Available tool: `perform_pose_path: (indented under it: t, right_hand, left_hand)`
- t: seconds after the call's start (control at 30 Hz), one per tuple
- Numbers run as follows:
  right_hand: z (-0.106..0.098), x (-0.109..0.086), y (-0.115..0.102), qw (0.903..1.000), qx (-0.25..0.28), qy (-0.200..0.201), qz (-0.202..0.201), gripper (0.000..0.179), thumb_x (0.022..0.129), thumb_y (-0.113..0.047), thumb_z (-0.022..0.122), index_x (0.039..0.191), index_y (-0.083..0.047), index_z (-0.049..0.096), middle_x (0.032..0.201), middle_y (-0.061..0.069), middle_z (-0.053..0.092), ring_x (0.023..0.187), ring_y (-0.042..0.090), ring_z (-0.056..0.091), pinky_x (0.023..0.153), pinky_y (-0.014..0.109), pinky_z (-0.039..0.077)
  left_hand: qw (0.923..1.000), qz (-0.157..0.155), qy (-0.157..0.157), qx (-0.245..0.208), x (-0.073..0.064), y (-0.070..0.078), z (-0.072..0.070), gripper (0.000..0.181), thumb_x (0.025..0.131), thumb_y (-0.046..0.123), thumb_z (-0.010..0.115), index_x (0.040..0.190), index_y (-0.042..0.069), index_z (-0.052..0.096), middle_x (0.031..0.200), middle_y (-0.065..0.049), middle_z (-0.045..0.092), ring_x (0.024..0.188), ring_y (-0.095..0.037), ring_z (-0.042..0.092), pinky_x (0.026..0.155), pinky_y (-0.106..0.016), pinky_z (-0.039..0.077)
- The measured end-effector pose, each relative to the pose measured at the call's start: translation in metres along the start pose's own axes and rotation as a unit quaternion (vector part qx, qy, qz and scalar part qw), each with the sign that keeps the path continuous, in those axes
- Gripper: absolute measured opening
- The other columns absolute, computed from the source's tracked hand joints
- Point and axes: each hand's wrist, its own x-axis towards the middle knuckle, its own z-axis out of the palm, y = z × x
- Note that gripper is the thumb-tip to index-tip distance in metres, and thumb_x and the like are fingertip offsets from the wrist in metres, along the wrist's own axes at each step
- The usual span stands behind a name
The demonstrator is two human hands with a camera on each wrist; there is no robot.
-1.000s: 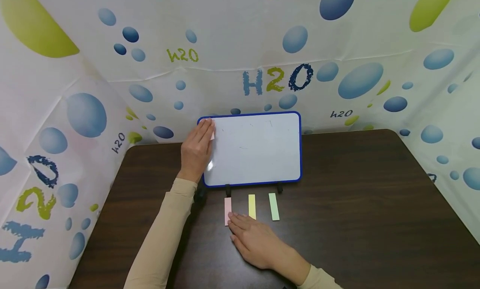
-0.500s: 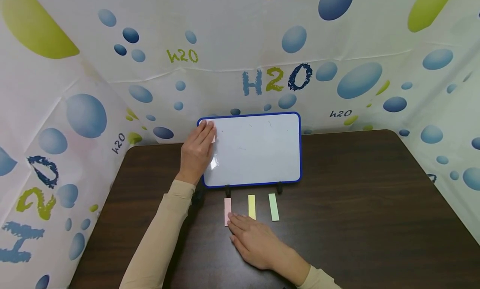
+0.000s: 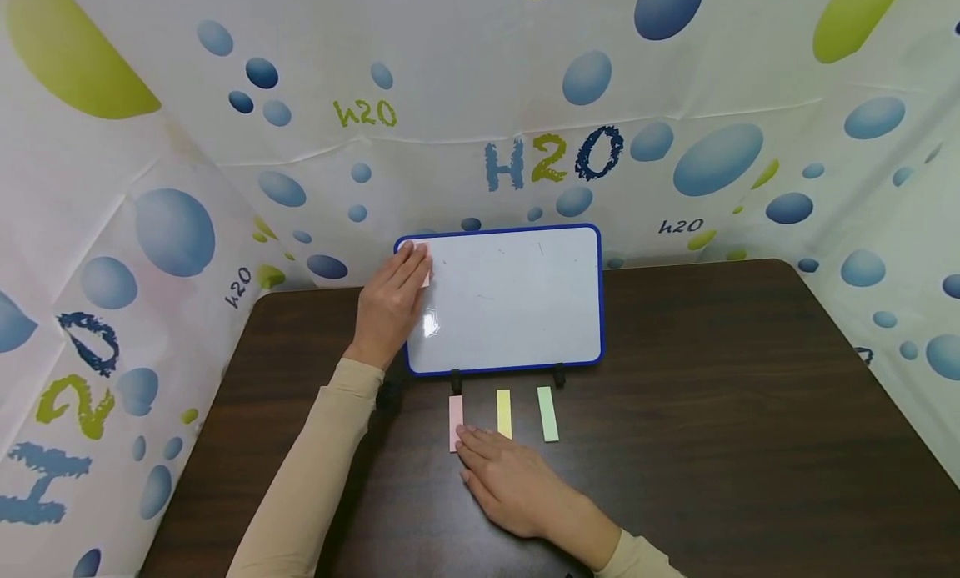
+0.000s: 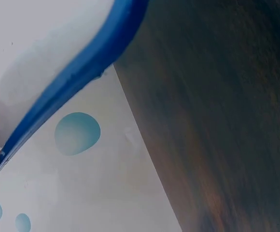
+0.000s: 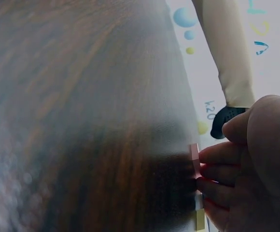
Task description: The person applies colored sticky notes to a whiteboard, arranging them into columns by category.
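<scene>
One bare left hand [image 3: 388,301] is pinching the blue-framed whiteboard [image 3: 517,303] by its far left corner while the right hand [image 3: 516,483], gripping nothing, is touching the pink paper strip [image 3: 456,415] nearer on the brown wooden table [image 3: 712,419].

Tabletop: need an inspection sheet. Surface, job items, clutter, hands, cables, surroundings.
Surface: dark wood-grain table, shiny near the front.
Job items: blue-framed whiteboard on black feet, faint marks on its face; pink strip, yellow strip and green strip in front of it; pale piece partly hidden at its upper left.
Clutter: nothing seen.
Left hand: fingers over the pale piece and the whiteboard's upper left corner.
Right hand: fingers extended, reaching the pink strip, covering the yellow strip's near end.
Cables: nothing seen.
Surroundings: white backdrop printed with spots and H2O lettering.
</scene>
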Motion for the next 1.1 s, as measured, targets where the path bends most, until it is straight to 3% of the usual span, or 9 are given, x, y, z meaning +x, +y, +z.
perform_pose_path:
  t: [0.33, 0.67, 0.9, 1.1]
  right_hand:
    - [-0.001, -0.001, -0.001, 0.9999, -0.007, 0.014, -0.004, 0.049, 0.111, -0.034, 0.036, 0.15, -0.011, 0.051, 0.161, 0.003, 0.043, 0.15, 0.017, 0.042, 0.123, 0.037, 0.038]
    - [-0.002, -0.001, -0.003, 0.9992, -0.029, 0.028, -0.006, 0.048, 0.11, -0.033, 0.036, 0.148, -0.01, 0.054, 0.16, 0.004, 0.046, 0.148, 0.018, 0.045, 0.123, 0.034, 0.038]
    - [-0.004, 0.0, -0.004, 0.9998, -0.01, 0.018, -0.007, 0.051, 0.112, -0.036, 0.03, 0.151, -0.011, 0.05, 0.162, 0.003, 0.042, 0.15, 0.017, 0.041, 0.124, 0.035, 0.037]
    - [-0.012, 0.0, -0.002, 0.9989, 0.011, 0.042, -0.016, 0.049, 0.112, -0.032, 0.032, 0.148, -0.007, 0.054, 0.159, 0.006, 0.046, 0.148, 0.02, 0.044, 0.123, 0.038, 0.037]
  left_hand:
    - [0.9997, 0.005, -0.008, 0.021, -0.002, 0.0, 0.001, 0.04, 0.094, 0.011, 0.073, 0.132, 0.004, 0.068, 0.138, -0.012, 0.065, 0.132, -0.03, 0.061, 0.11, -0.042, 0.05]
    - [0.9991, 0.018, -0.005, 0.038, 0.0, 0.003, 0.001, 0.04, 0.095, 0.018, 0.073, 0.131, 0.0, 0.068, 0.135, -0.017, 0.066, 0.128, -0.033, 0.064, 0.112, -0.046, 0.048]
    - [0.9987, 0.019, -0.013, 0.047, -0.001, 0.003, 0.001, 0.039, 0.1, 0.022, 0.066, 0.132, 0.0, 0.067, 0.136, -0.017, 0.066, 0.129, -0.033, 0.063, 0.113, -0.046, 0.047]
    - [0.9987, 0.015, -0.018, 0.044, -0.001, 0.003, 0.002, 0.039, 0.102, 0.023, 0.063, 0.133, 0.0, 0.066, 0.137, -0.016, 0.064, 0.13, -0.033, 0.062, 0.115, -0.046, 0.047]
